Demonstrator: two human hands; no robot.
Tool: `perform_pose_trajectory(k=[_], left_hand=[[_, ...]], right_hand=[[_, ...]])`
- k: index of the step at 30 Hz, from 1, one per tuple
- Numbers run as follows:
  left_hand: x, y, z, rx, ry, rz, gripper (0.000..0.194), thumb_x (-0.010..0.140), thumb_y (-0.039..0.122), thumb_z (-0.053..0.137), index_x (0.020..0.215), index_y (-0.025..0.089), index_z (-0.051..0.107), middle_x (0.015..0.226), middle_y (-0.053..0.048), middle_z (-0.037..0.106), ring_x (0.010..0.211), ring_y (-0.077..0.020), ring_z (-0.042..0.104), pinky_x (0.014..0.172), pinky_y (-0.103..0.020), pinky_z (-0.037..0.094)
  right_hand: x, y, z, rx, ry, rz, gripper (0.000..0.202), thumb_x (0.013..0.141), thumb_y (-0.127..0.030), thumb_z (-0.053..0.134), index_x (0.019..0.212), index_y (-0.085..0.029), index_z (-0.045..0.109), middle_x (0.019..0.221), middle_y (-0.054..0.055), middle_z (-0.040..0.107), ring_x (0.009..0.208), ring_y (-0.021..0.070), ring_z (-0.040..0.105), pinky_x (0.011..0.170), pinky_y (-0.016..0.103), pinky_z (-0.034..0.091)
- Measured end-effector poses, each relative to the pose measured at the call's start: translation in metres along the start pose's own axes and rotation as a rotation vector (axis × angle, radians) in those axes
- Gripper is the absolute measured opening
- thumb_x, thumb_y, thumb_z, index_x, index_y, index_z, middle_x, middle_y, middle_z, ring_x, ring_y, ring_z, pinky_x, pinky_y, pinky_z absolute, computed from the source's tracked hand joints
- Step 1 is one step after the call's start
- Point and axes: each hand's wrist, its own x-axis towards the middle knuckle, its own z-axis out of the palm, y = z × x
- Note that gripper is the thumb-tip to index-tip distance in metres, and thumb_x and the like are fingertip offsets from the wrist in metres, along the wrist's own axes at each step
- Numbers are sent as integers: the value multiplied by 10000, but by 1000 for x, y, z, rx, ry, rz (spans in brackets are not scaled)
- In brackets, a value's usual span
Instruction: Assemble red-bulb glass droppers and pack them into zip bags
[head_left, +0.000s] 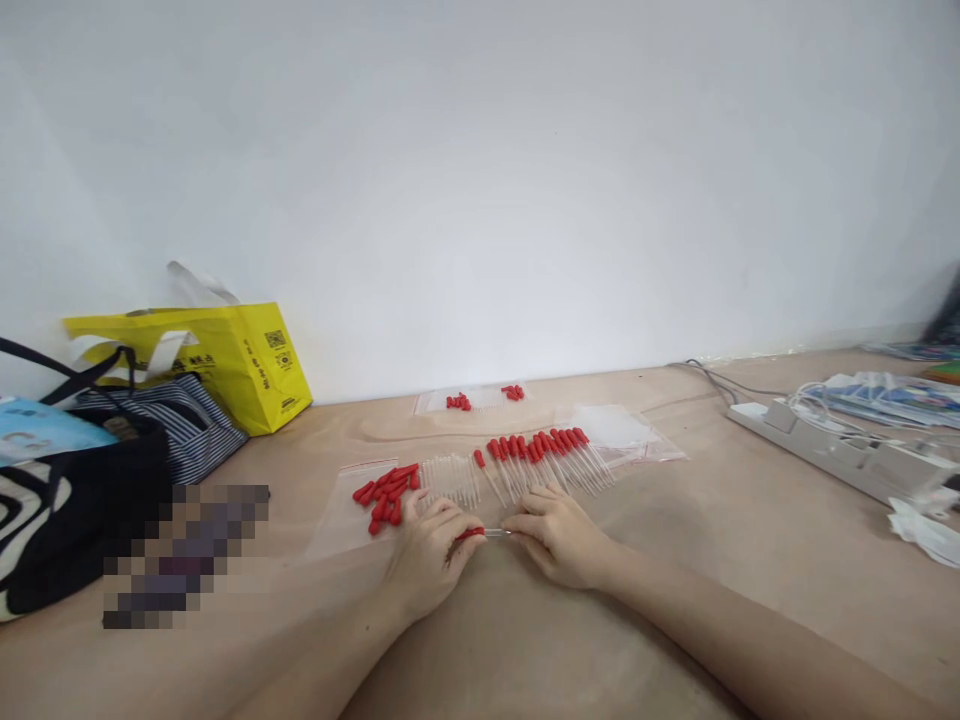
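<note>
My left hand is closed on a red rubber bulb. Between my hands runs a clear glass dropper tube, its left end at the bulb and its right part pinched by my right hand. Just beyond my left hand, loose red bulbs lie on a clear plastic bag. Beside them is a row of bare glass tubes. Past my right hand, several droppers with red bulbs fitted lie side by side, tilted, bulbs toward the wall.
Farther back lies a clear bag with red bulbs, and an empty-looking plastic bag rests behind the droppers. A yellow bag and a black bag stand left. To the right are a power strip, cables and papers.
</note>
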Motion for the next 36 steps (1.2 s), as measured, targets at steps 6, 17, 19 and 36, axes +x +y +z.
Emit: perform_pose_trajectory(k=[6,17,19,36], left_hand=[[-1,-22,-3,173,225,-234,254,791,359,482,1001,227,537,987,-53,627,953,-240,508,864,-422,230],[-4,-52,-17,379,201,-541,154,765,307,506,864,244,606,978,-31,629,955,-236,497,857,-440,219],[-4,-55,-18,407,183,-590,155,759,310,511,860,251,613,988,-30,623,958,-243,487,849,-452,218],[-3,-65,-22,510,113,-646,175,761,320,507,829,258,656,1000,-47,600,962,-255,473,847,-465,234]], right_hand=[[16,4,14,93,108,275,213,800,-153,424,926,-169,596,820,51,611,777,158,524,686,255,350],[74,1,34,-159,31,702,184,757,-194,436,889,-162,559,820,84,645,830,211,569,703,307,285],[76,1,35,-181,7,721,194,740,-196,449,894,-157,561,820,94,646,826,218,574,708,314,279],[89,0,34,-151,-13,729,210,758,-297,451,771,-185,628,837,80,661,821,204,580,767,349,243]])
